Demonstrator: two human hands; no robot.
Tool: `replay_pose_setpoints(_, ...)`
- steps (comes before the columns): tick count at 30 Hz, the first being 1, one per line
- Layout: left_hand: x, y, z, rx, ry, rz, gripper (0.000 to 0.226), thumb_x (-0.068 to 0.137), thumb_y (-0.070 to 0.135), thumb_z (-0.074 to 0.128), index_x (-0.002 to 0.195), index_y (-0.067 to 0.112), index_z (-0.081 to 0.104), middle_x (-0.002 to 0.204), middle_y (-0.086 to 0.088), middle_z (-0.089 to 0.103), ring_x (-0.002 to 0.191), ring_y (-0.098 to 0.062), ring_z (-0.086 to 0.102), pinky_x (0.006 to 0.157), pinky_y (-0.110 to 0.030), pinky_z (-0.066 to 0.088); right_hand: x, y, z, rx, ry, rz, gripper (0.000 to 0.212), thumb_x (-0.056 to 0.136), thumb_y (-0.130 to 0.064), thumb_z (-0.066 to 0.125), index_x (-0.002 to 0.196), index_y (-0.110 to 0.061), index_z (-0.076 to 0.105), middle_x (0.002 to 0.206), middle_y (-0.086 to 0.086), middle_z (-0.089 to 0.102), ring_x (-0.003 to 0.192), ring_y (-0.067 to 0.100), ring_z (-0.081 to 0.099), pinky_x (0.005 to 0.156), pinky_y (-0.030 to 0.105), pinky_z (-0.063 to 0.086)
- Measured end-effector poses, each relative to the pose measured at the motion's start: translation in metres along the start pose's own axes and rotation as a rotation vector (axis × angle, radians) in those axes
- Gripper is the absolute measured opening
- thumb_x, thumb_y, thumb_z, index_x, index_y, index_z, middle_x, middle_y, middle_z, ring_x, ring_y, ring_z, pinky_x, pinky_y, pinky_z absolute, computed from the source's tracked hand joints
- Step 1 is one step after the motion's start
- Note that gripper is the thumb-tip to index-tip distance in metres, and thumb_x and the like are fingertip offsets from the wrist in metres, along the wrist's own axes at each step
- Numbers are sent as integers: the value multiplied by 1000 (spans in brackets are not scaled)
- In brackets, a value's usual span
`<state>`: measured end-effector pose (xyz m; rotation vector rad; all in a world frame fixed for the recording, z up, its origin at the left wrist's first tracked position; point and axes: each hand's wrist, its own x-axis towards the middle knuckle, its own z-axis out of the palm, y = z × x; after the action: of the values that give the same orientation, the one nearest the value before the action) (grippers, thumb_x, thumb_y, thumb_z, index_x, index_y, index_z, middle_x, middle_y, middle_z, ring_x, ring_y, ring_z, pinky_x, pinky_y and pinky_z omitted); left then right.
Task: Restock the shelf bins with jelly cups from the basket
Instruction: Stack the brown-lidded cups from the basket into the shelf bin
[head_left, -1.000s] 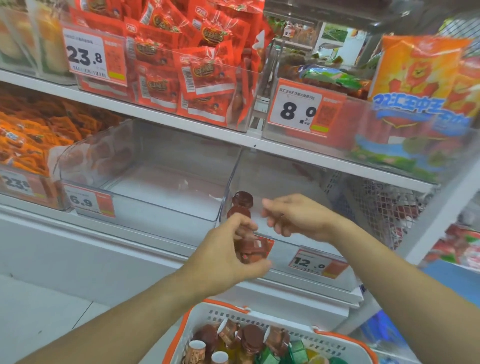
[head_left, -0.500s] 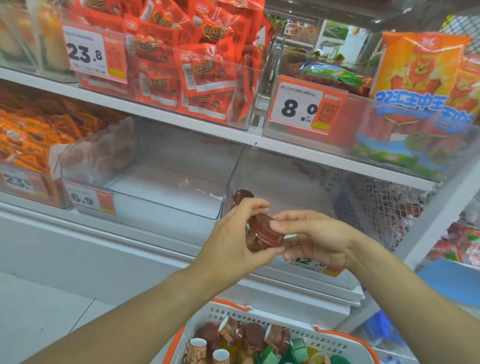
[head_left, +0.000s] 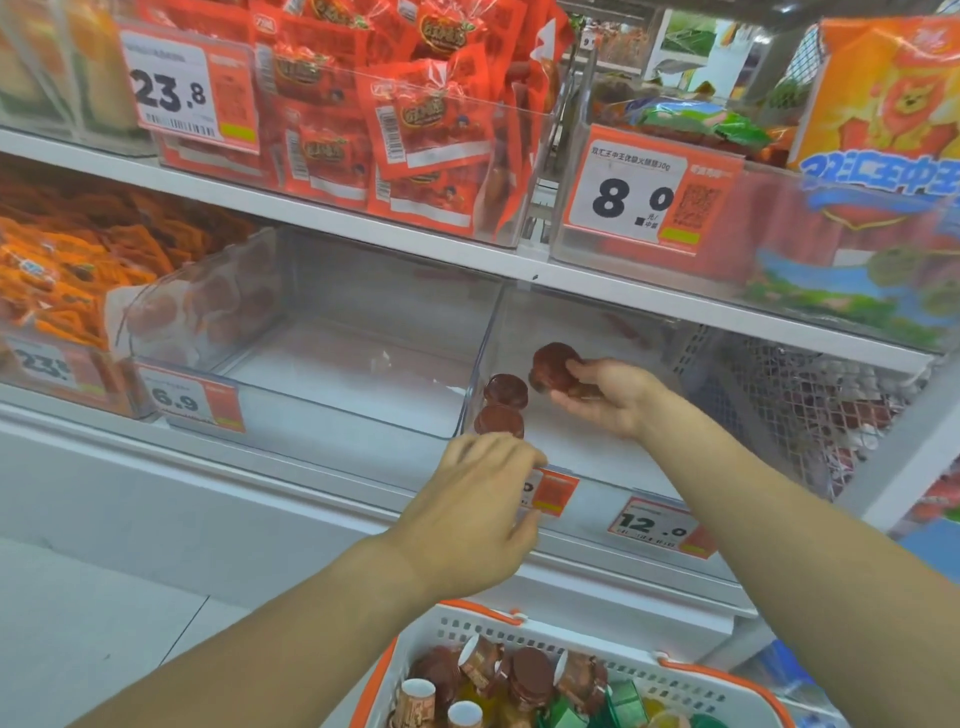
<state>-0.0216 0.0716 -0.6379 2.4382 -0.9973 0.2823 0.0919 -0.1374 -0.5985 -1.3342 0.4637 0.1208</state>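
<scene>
My right hand (head_left: 605, 397) reaches into the clear shelf bin (head_left: 597, 462) and grips a brown jelly cup (head_left: 555, 366) just above the bin floor. Two brown jelly cups (head_left: 503, 405) stand together at the bin's front left corner. In front of the bin, over a price tag, my left hand (head_left: 475, 512) hovers with loosely curled fingers and holds nothing that I can see. At the bottom of the view, a white basket (head_left: 519, 631) with an orange rim holds several brown and green jelly cups (head_left: 524, 680).
A second clear bin (head_left: 337, 374) sits to the left on the same shelf. The shelf above carries bins of red snack packs (head_left: 405, 119) and orange bags (head_left: 893, 104). A wire mesh panel (head_left: 789, 405) closes the right side. Orange packets (head_left: 67, 270) fill the far-left bin.
My left hand passed the brown cup to my right hand and dropped back toward the basket. My right hand carried the cup forward into the bin.
</scene>
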Motion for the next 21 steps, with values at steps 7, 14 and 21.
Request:
replay_pose_setpoints(7,5,-2,1,-16,23,-12,35,96,32,52,131,25,47,128,13,51,123,-7,41,112,-24,12,82,12,25,-90,180,-3,22,97,-1,56,118,-2,52,103,23,59,71,28,63,47,30,54)
replay_pose_setpoints(14,9,-6,4,-40,56,-15,28,95,29,52,122,25,50,119,11,54,113,-12,46,108,-30,18,129,22,33,-309,151,-2,21,93,-7,62,112,1,61,77,12,64,60,21,59,52,30,47)
replay_pose_setpoints(21,13,-5,10,0,75,-11,24,90,29,52,114,25,51,110,11,56,103,-15,51,99,-33,22,123,25,27,-323,111,-3,21,91,-10,66,110,-2,65,82,8,63,60,16,56,38,22,43)
